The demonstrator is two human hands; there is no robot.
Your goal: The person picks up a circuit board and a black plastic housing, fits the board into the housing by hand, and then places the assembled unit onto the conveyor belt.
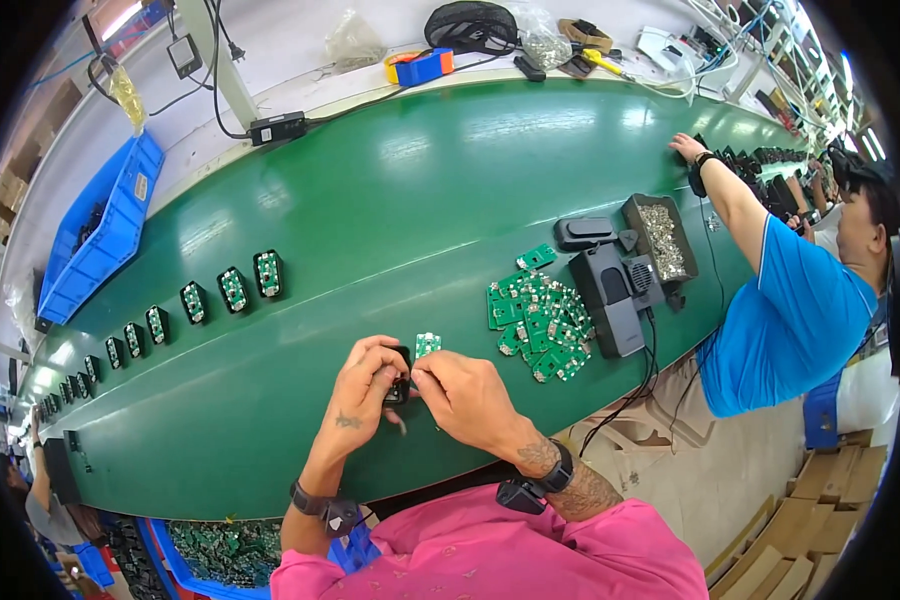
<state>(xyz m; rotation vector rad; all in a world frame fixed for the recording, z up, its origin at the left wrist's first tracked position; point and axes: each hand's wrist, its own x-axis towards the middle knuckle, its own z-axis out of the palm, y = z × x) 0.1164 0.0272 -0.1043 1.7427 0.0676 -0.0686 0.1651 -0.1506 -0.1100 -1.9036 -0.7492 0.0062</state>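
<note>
So the big green desk (370, 200) runs right across in front of you, with a person in a blue shirt (808, 315) on your right. Blue bin's (120, 235) at the far left, dark gray gadget (608, 300) right of the board pile (542, 325). Your left hand (363, 388) has its grip closed around a small black case (398, 393), held over the near side of the desk. Right hand's (470, 398) curled up against it; can't tell if that grip's pinching anything. One green board (428, 343) shows just past those knuckles.
</note>
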